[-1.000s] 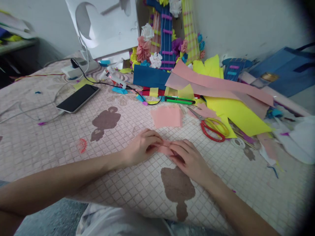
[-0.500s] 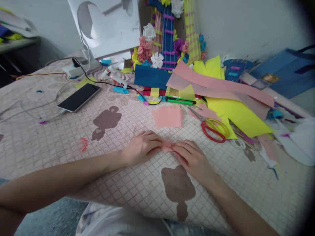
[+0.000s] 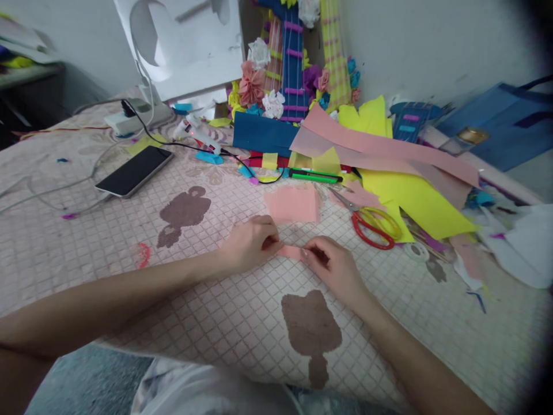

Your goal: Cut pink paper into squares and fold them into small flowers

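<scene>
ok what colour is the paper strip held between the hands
The paper strip is salmon pink, best seen in the head view.

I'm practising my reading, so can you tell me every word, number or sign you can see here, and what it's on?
No text can be read anywhere in this picture.
White glue gun: a small dark patch, too small and blurred to read.
Green utility knife: any marking is too small to tell.
Phone: dark screen, nothing readable.
Pink paper strip between the hands: no writing visible.
</scene>
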A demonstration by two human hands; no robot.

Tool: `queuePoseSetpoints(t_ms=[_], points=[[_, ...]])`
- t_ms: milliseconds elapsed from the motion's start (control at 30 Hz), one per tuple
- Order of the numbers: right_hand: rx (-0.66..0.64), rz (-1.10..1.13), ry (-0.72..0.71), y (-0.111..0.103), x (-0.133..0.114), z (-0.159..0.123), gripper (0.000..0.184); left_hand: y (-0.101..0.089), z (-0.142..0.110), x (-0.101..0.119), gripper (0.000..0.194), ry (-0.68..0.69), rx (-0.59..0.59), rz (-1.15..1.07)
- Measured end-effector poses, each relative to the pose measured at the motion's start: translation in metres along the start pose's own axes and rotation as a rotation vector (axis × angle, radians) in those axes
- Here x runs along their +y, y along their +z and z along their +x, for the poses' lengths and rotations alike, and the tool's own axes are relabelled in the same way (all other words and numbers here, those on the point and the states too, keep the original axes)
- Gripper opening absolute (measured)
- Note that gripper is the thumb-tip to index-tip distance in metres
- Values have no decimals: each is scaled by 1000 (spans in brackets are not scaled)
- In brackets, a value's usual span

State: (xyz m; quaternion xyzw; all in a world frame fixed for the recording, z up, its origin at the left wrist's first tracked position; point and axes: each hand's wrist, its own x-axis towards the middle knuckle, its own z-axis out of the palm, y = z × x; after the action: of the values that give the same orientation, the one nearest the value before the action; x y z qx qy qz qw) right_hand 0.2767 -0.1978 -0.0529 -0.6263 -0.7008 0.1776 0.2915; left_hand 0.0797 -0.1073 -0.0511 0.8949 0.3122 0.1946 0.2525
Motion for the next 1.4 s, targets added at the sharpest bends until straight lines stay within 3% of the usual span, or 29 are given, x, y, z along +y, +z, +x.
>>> queuePoseSetpoints(t_ms=[567,867,1033,1233,1300,1400], points=[[23,-195,-59,7,6,0,14,-4,7,-4,10,-60,-41,-60],[-7,-151,5,6,4,0,7,-4,7,-9,7,-82,-40,-122],[-62,-150,15,4,3,2,12,-6,8,-6,7,-98,-58,-129],[-3,-105,-41,5,8,-1,9,-5,6,-7,8,-76,-35,-128],[19,-80,-67,6,8,-3,8,-5,6,-7,13,-58,-31,-150],[44,-57,-124,6,7,-4,7,-4,6,-4,36,-40,-31,-242]])
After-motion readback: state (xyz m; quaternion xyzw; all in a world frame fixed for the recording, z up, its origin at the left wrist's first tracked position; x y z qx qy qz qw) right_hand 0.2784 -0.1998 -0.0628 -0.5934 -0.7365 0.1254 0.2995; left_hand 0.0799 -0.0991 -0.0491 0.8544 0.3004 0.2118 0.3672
